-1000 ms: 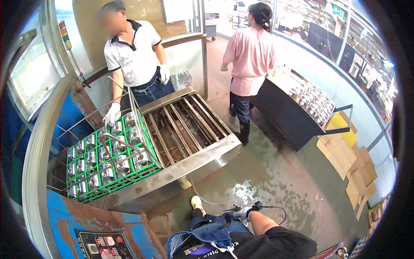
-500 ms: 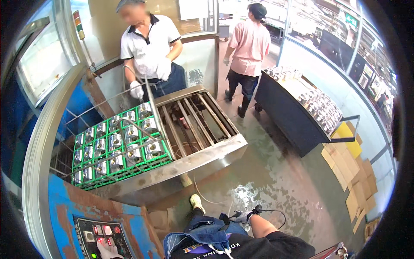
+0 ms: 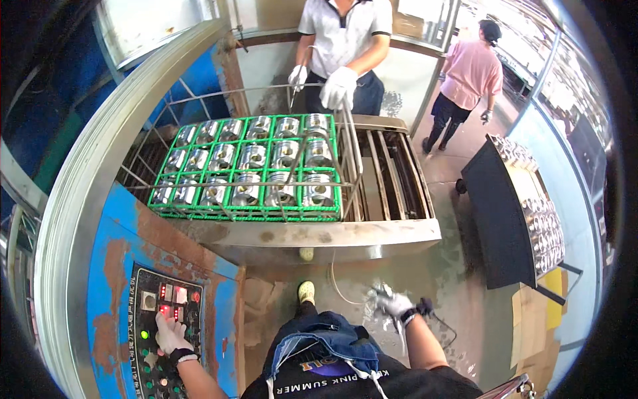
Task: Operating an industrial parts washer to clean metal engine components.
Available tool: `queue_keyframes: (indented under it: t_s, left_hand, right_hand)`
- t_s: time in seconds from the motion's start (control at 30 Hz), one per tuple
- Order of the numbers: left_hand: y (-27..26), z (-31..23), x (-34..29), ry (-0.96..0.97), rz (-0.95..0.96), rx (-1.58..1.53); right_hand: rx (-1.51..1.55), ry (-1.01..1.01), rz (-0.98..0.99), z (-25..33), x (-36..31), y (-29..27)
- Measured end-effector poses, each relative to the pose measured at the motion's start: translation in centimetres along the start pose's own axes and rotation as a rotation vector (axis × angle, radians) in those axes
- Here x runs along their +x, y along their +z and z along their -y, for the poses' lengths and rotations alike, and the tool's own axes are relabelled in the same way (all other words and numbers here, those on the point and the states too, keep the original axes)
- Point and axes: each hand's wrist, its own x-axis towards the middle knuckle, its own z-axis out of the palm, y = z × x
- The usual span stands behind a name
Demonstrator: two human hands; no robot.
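Note:
My left hand [image 3: 173, 334], in a white glove with a dark wristband, reaches to the control panel [image 3: 149, 302] on the blue, rust-worn cabinet. Its fingers are stretched out against the panel, just below the lit red displays. My right hand [image 3: 393, 304], also gloved in white, hangs over the wet floor with its fingers apart and nothing visible in it. A black band with a dark cord [image 3: 454, 330] sits at that wrist. Ahead, a green-lined wire basket [image 3: 242, 216] holds rows of shiny metal pistons [image 3: 252, 157], resting on a metal conveyor frame [image 3: 312, 233].
Across the conveyor, a co-worker's gloved hand [image 3: 339, 88] is at the basket's right end. Another person in a pink shirt [image 3: 473, 74] walks at the far right. A dark cart [image 3: 498, 219] bears more metal parts. Flattened cardboard [image 3: 535, 326] lies beside it.
The view has turned left, so the conveyor appears farther right. The basket has slid right along the frame, with the co-worker's hand now on its end. My right hand has risen away from my thigh.

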Motion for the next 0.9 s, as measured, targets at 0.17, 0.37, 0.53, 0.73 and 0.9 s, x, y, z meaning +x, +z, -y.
queue_keyframes:
  t_s: [0.17,0.37,0.53,0.73,0.9]
  left_hand:
    - [-0.1,0.2,0.1,0.042,-0.097,0.004]
    - [-0.2,0.6,1.6,0.033,-0.175,-0.007]
    - [0.2,0.1,1.4,0.034,-0.217,-0.002]
    - [-1.0,0.9,1.7,0.114,-0.248,0.02]
    - [1.3,-0.9,1.7,0.044,-0.366,0.021]
  right_hand:
    - [0.571,-0.181,-0.241,14.6,6.9,-7.8]
    - [0.68,-0.133,-0.302,22.3,14.9,-8.7]
    - [0.661,-0.193,-0.443,23.4,18.5,-6.4]
    - [0.373,-0.231,-0.085,23.2,9.2,-8.3]
    - [0.159,-0.346,0.221,32.2,1.9,-14.1]
